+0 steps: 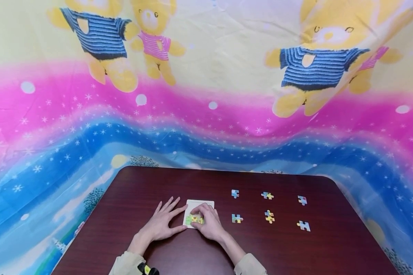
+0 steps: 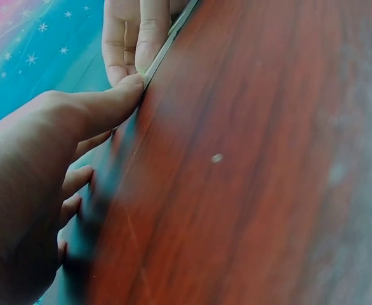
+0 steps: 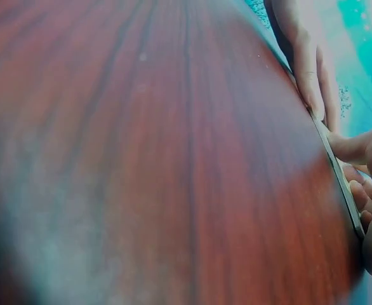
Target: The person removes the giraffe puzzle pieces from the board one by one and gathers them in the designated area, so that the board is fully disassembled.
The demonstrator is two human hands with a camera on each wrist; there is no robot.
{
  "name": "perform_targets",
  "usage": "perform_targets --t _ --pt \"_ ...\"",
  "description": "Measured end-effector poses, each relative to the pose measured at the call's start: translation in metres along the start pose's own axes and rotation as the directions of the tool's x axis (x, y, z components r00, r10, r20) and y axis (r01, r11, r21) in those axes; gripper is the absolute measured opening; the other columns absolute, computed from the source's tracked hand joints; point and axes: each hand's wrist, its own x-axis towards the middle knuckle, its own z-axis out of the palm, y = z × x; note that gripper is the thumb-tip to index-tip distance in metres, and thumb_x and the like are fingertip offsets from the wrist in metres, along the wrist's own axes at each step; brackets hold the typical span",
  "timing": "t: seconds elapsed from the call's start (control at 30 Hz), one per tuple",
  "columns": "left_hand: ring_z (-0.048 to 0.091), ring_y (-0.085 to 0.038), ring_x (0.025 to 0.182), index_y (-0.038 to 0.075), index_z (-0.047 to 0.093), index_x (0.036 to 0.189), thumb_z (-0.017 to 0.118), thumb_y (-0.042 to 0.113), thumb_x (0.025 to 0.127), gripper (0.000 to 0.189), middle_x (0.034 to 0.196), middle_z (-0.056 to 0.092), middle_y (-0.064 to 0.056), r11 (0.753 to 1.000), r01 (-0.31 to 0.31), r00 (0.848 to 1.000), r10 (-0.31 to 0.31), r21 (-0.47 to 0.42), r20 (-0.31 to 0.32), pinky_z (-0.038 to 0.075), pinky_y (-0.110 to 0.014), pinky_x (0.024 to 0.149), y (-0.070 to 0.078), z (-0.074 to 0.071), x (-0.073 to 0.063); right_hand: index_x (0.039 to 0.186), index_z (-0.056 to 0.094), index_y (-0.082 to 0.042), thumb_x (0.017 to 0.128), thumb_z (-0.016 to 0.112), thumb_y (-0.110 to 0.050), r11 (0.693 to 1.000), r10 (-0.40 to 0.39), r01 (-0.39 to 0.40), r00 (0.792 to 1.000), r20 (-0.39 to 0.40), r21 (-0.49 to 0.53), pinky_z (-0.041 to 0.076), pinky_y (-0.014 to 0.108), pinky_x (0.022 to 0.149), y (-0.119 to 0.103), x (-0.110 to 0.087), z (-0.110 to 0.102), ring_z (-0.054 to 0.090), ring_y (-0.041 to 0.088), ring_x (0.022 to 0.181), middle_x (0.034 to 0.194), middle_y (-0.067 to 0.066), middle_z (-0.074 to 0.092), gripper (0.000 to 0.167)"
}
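A small white puzzle board point(image 1: 199, 202) lies on the table, with green and yellow puzzle pieces point(image 1: 189, 219) along its near part. My left hand point(image 1: 160, 223) rests flat with fingers spread, its index finger and thumb touching the board's left edge. From the right, my right hand point(image 1: 210, 223) reaches over the board, thumb and index finger curled about a yellow puzzle piece point(image 1: 197, 219); the other fingers cover part of the board. In the left wrist view, the left thumb point(image 2: 110, 108) meets the board's edge. The right wrist view shows the board's thin side point(image 3: 341, 178) by the right thumb point(image 3: 351, 147).
Several loose jigsaw pieces lie apart in two rows on the right, among them a blue one point(image 1: 235, 194), a yellow one point(image 1: 270, 216) and a pale blue one point(image 1: 303, 225). Beyond the dark red wooden table point(image 1: 165, 177) hangs a cloth point(image 1: 199, 130) printed with bears.
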Motion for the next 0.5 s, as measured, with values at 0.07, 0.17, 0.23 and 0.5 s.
perform_targets --t 0.07,0.17,0.23,0.5 --pt "0.024 -0.049 0.169 0.024 0.056 0.164 0.073 0.058 0.100 0.074 0.180 0.034 -0.020 1.000 -0.003 1.000 0.003 -0.001 -0.003 0.013 -0.079 0.132 0.0000 0.0000 0.0000 0.116 0.077 -0.016 0.088 0.090 -0.014 1.000 0.004 -0.004 1.000 -0.001 0.018 0.037 0.034 0.094 -0.0001 0.0001 0.0000 0.057 0.014 0.100 0.107 -0.002 0.072 0.030" --pt "0.023 -0.048 0.169 0.025 0.055 0.164 0.073 0.058 0.101 0.074 0.180 0.033 -0.019 1.000 -0.002 1.000 0.002 -0.004 0.002 0.012 -0.079 0.132 -0.0005 0.0010 0.0004 0.117 0.078 -0.017 0.087 0.092 -0.012 0.998 0.008 -0.008 1.000 -0.005 0.059 0.038 0.035 0.095 0.0003 -0.0001 -0.0005 0.058 0.014 0.099 0.103 -0.002 0.075 0.033" --pt "0.023 -0.048 0.170 0.025 0.055 0.164 0.073 0.058 0.101 0.074 0.180 0.033 -0.018 1.000 -0.003 1.000 0.003 -0.007 0.004 0.012 -0.079 0.132 -0.0010 0.0017 0.0007 0.117 0.080 -0.016 0.086 0.092 -0.011 0.997 0.007 -0.007 1.000 -0.007 0.083 0.038 0.035 0.095 0.0016 -0.0004 -0.0005 0.058 0.014 0.098 0.102 -0.001 0.076 0.034" --pt "0.023 -0.048 0.170 0.025 0.056 0.164 0.072 0.059 0.101 0.074 0.180 0.033 -0.018 1.000 -0.001 1.000 0.001 0.003 -0.005 0.012 -0.078 0.133 -0.0008 0.0025 0.0012 0.123 0.082 -0.014 0.084 0.095 -0.013 0.995 -0.009 0.009 1.000 0.000 0.103 0.039 0.036 0.097 0.0043 0.0007 -0.0018 0.061 0.015 0.100 0.103 -0.003 0.079 0.042"
